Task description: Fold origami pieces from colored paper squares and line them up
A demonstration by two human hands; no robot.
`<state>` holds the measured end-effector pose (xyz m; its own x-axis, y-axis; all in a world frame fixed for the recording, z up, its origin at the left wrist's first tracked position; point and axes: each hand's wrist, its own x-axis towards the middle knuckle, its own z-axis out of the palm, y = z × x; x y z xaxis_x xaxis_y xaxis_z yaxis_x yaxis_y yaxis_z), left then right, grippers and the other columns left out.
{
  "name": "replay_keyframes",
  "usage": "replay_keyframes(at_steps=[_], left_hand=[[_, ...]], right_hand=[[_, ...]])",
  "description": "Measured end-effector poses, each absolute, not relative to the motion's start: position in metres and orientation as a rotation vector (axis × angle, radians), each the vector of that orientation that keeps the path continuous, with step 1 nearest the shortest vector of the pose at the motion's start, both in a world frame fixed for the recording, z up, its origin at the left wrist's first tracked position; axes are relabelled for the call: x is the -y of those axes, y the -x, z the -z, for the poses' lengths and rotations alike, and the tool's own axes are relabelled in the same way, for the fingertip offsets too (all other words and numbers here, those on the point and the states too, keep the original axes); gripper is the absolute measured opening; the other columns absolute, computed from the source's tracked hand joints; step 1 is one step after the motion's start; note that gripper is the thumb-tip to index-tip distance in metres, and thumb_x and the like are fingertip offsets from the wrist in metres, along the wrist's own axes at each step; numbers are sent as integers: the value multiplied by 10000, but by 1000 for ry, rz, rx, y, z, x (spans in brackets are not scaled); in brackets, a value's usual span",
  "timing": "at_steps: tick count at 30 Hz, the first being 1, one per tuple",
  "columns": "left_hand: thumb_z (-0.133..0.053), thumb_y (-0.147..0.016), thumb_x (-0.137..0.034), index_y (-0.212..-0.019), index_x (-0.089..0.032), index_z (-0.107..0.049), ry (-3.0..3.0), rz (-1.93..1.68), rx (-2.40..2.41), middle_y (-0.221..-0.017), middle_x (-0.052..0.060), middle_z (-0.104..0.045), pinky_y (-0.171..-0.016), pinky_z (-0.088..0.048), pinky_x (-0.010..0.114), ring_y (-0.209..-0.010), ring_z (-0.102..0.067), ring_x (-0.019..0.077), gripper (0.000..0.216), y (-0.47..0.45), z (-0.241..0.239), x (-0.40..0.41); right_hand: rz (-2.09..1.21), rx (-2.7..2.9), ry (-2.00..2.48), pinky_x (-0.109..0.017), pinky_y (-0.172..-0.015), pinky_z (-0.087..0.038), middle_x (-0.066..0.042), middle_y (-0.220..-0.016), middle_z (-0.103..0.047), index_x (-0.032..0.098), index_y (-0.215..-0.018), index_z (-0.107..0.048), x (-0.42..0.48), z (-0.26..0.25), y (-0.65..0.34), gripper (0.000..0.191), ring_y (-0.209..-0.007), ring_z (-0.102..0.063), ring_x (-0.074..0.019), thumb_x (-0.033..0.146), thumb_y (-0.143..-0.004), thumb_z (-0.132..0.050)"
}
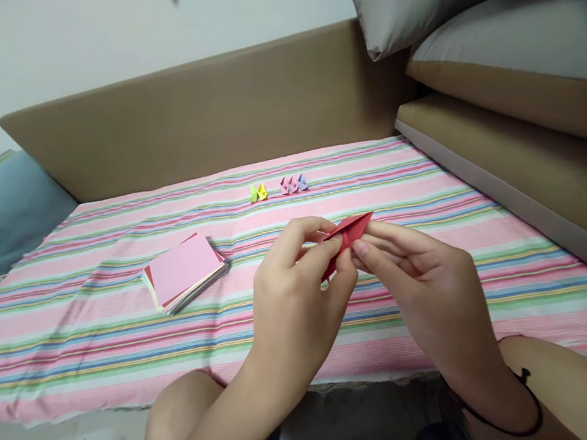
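A folded piece of red origami paper [354, 228] is held up between both hands, above the striped cloth. My left hand [299, 269] grips it from the left, thumb and fingers pinched around its lower part. On the other side, my right hand [416, 262] has its thumb pressed near the paper's middle and its fingers behind it. The paper comes to a sharp point at the upper right. Much of its lower left part is hidden by my left fingers.
A stack of coloured paper sheets [186, 265], pink on top, lies to the left. Farther back stand small folded paper pieces, yellow-green [258, 193] and pink-purple [293, 184]. The striped cloth [126, 340] covers the seat. Cushions [518, 42] are piled at the right; a blue cushion [8, 205] is far left.
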<state>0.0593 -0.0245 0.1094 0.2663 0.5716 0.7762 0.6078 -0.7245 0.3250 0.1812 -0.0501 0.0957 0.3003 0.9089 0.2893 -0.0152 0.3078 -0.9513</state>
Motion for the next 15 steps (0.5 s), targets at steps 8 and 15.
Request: replay_keyframes(at_steps=[8, 15], left_hand=[[-635, -776, -58, -845, -116, -703, 2406, 1519, 1166, -956, 67, -681, -745, -533, 205, -825, -644, 114, 113, -58, -113, 25], [-668, -756, -57, -761, -136, -686, 2478, 1678, 1333, -852, 9, -658, -673, -551, 184, -753, -633, 88, 81, -52, -114, 18]], right_hand=[[-807, 1087, 1077, -268, -789, -613, -14, -977, -755, 243, -1090, -704, 53, -98, -182, 255, -861, -727, -175, 235, -841, -649], [-830, 1121, 1067, -283, -851, -599, -34, -1031, -744, 225, -1099, -696, 52, -92, -179, 289, -967, -702, -202, 209, -810, -683]])
